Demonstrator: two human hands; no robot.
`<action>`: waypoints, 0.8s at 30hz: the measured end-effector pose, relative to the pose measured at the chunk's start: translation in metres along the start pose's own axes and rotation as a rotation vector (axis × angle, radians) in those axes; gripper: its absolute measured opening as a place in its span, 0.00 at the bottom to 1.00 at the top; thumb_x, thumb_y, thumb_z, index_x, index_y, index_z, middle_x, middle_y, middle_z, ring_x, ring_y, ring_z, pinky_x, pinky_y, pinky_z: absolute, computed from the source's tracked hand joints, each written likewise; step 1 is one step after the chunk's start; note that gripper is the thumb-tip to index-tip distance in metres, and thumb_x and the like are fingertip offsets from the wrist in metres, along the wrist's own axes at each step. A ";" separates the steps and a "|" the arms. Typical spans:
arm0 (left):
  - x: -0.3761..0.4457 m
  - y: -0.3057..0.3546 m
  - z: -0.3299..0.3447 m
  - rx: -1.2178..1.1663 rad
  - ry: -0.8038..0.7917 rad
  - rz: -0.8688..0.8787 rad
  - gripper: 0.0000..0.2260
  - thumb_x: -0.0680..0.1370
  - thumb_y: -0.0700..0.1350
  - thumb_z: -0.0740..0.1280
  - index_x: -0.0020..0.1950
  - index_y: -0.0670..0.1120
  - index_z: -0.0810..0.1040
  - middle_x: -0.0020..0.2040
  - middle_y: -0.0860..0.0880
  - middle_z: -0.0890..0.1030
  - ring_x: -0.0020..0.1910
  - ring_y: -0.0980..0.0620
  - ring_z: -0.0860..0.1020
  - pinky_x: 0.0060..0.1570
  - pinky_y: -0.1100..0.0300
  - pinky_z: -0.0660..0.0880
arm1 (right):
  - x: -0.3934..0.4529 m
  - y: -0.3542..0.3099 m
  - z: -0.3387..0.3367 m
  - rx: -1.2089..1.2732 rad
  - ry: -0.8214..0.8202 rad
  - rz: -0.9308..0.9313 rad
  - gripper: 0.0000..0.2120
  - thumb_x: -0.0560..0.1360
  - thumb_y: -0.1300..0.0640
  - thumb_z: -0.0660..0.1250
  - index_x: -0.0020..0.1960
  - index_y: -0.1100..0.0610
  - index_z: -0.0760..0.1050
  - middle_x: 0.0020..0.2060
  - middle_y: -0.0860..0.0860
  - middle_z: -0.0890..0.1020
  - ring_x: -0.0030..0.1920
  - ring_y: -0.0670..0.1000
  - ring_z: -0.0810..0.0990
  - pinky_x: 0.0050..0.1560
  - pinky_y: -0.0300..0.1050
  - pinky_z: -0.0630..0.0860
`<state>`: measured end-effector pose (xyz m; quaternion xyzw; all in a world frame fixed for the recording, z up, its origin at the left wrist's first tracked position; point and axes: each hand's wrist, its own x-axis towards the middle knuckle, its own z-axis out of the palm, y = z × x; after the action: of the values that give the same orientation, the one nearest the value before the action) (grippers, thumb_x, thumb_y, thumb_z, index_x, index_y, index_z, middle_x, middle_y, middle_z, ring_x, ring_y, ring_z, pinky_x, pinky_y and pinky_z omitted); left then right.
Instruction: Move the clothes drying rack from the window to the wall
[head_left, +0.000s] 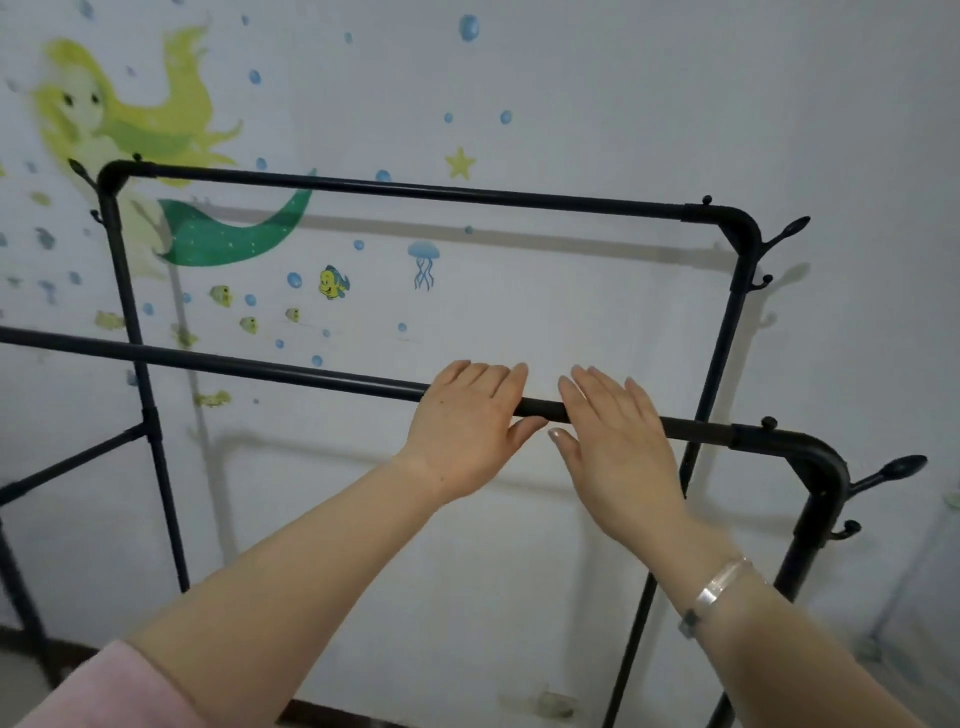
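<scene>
The black metal clothes drying rack (415, 189) stands right in front of a white wall (649, 93), its far top bar close to the wall. Its near top bar (260, 366) runs across the middle of the view. My left hand (467, 421) and my right hand (618, 436) lie side by side over that near bar. Their fingers are stretched out flat across the bar and the thumbs sit just under it, not curled round it. No clothes hang on the rack.
The wall carries mermaid, fish and bubble stickers (208, 228). Hook pegs (893, 467) jut out from the rack's right corners. A dark skirting strip (31, 647) runs along the wall's foot at lower left. A pale object (935, 597) sits blurred at the right edge.
</scene>
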<state>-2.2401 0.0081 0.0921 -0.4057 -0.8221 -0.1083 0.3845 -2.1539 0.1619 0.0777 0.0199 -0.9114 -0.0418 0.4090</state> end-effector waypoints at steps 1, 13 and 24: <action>-0.008 -0.013 -0.004 0.012 0.000 -0.036 0.27 0.78 0.59 0.56 0.64 0.39 0.73 0.55 0.44 0.82 0.54 0.43 0.78 0.60 0.49 0.68 | 0.005 -0.008 0.001 0.019 -0.006 -0.018 0.21 0.76 0.57 0.67 0.65 0.65 0.72 0.64 0.63 0.76 0.66 0.63 0.72 0.69 0.59 0.60; -0.049 -0.089 -0.017 0.058 -0.010 -0.320 0.32 0.76 0.63 0.51 0.65 0.40 0.73 0.62 0.43 0.78 0.61 0.42 0.74 0.66 0.48 0.63 | 0.042 -0.061 0.026 -0.054 -0.067 0.101 0.13 0.80 0.45 0.55 0.50 0.52 0.73 0.35 0.47 0.72 0.36 0.52 0.65 0.38 0.47 0.53; -0.057 -0.091 -0.010 0.044 -0.080 -0.299 0.33 0.79 0.61 0.47 0.76 0.42 0.47 0.78 0.43 0.49 0.76 0.47 0.46 0.73 0.52 0.42 | 0.020 -0.082 0.025 -0.102 -0.152 0.171 0.35 0.80 0.40 0.47 0.77 0.61 0.41 0.78 0.58 0.49 0.77 0.57 0.44 0.73 0.51 0.36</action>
<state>-2.2816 -0.0890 0.0702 -0.2741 -0.8902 -0.1300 0.3399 -2.1855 0.0805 0.0688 -0.0819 -0.9349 -0.0544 0.3411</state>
